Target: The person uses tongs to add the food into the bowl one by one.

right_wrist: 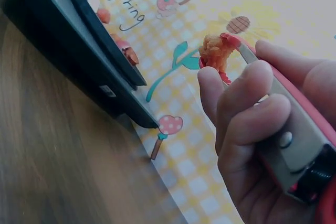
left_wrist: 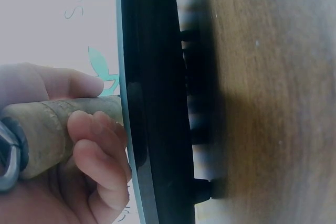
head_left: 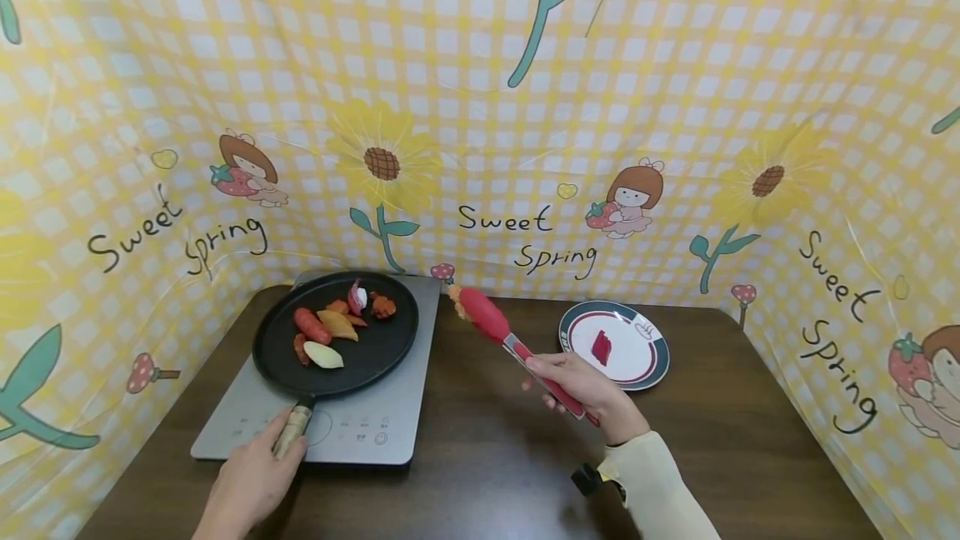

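My left hand (head_left: 258, 467) grips the wooden handle (head_left: 292, 430) of a round black frying pan (head_left: 375, 375), fingers curled round it in the left wrist view too. Several food pieces lie in the pan, among them a red sausage (head_left: 311, 325) and a pale oval slice (head_left: 324, 355). In my right hand (head_left: 581, 386) are red-tipped metal tongs (head_left: 486, 315), held above the table between pan and plate. A browned, crispy-looking food piece (right_wrist: 214, 55) is pinched in the tongs' tips. To the right, a white plate (head_left: 630, 367) with a dark green rim carries one red piece (head_left: 602, 347).
Under the pan is a silver induction cooktop (head_left: 225, 432) with touch controls along its front. The dark wooden table (head_left: 480, 457) runs beneath everything. A yellow checked cloth (head_left: 480, 148) with printed flowers hangs round the back and sides.
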Demonstrator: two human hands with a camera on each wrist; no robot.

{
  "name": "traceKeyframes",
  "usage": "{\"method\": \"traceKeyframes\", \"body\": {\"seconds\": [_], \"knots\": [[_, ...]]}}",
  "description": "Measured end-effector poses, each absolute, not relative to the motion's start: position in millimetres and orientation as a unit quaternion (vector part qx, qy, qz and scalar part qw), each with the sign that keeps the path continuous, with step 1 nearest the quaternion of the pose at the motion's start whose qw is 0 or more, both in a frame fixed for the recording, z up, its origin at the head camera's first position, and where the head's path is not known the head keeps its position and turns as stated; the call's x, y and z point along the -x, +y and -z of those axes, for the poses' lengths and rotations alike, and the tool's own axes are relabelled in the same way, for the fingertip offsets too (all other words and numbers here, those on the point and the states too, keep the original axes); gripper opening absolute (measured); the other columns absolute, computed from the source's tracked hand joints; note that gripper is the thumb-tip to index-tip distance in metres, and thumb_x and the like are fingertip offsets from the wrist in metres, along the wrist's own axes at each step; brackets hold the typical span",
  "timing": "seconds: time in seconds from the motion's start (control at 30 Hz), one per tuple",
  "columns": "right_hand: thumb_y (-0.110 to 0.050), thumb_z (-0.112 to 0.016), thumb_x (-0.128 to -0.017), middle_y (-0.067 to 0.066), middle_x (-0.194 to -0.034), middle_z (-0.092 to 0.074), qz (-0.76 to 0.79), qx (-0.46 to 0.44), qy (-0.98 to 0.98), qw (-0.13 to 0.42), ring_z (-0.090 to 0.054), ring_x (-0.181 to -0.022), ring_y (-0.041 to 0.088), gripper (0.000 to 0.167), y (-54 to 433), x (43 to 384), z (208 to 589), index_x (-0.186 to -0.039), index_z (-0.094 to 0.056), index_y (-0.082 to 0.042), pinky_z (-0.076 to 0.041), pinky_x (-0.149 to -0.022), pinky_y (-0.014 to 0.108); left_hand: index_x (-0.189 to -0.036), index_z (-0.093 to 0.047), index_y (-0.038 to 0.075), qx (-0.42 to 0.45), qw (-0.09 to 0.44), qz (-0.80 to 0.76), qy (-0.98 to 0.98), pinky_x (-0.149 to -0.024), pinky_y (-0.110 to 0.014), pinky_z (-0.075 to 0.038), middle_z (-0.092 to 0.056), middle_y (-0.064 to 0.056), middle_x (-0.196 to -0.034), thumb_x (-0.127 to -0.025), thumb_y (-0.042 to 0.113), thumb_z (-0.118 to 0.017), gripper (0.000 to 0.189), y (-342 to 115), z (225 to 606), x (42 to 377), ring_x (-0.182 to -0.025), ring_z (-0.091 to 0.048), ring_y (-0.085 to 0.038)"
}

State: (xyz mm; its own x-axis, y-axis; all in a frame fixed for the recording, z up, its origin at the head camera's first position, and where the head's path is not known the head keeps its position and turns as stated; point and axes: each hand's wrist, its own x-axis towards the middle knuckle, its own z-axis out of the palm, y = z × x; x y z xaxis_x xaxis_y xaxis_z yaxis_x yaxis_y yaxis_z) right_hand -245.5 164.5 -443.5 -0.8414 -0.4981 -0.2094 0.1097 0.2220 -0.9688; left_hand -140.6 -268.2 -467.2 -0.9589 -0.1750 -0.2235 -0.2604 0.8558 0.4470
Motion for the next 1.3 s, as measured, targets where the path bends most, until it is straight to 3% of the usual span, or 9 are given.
{"method": "traceKeyframes", "body": {"seconds": [0.23,0.6,0.87,1.3], "knots": [[-0.035,-0.061,-0.092,0.011,-0.074,-0.063,0.604,0.155,0.739,0.256,-0.052,-0.048,0.012,0.04,145.5,249.2,439.3,-0.112,-0.065,-0.001,-0.046,-0.048,0.023,-0.143,-0.032,-0.003,0.115,0.081,-0.243,0.96,-0.077,-0.056,-0.042,-0.043,-0.038,-0.129,-0.093,0.05,-0.044,0.073,-268.1,466.8,141.2,-0.106,-0.049,-0.054],[-0.039,-0.062,-0.09,0.013,-0.076,-0.062,0.59,0.167,0.741,0.272,-0.052,-0.047,0.012,0.039,109.3,254.5,435.8,-0.11,-0.068,-0.006,-0.04,-0.043,0.023,-0.142,-0.032,-0.003,0.11,0.079,-0.244,0.96,-0.077,-0.057,-0.042,-0.043,-0.039,-0.128,-0.094,0.049,-0.045,0.073,-268.2,468.1,141.4,-0.106,-0.049,-0.054],[-0.038,-0.064,-0.089,0.009,-0.083,-0.068,0.593,0.163,0.736,0.284,-0.052,-0.048,0.013,0.035,79.6,256.6,436.6,-0.107,-0.07,-0.009,-0.039,-0.041,0.022,-0.143,-0.032,-0.002,0.117,0.086,-0.246,0.958,-0.077,-0.056,-0.042,-0.042,-0.039,-0.129,-0.093,0.05,-0.044,0.073,-267.6,466.1,141.4,-0.107,-0.048,-0.054],[-0.038,-0.069,-0.085,0.021,-0.092,-0.068,0.563,0.131,0.778,0.247,-0.053,-0.047,0.015,0.033,42.8,259.7,442.0,-0.105,-0.072,-0.012,-0.04,-0.042,0.023,-0.143,-0.032,-0.002,0.119,0.096,-0.249,0.956,-0.074,-0.055,-0.043,-0.043,-0.039,-0.128,-0.093,0.052,-0.044,0.075,-267.9,465.7,141.8,-0.104,-0.051,-0.053]]}}
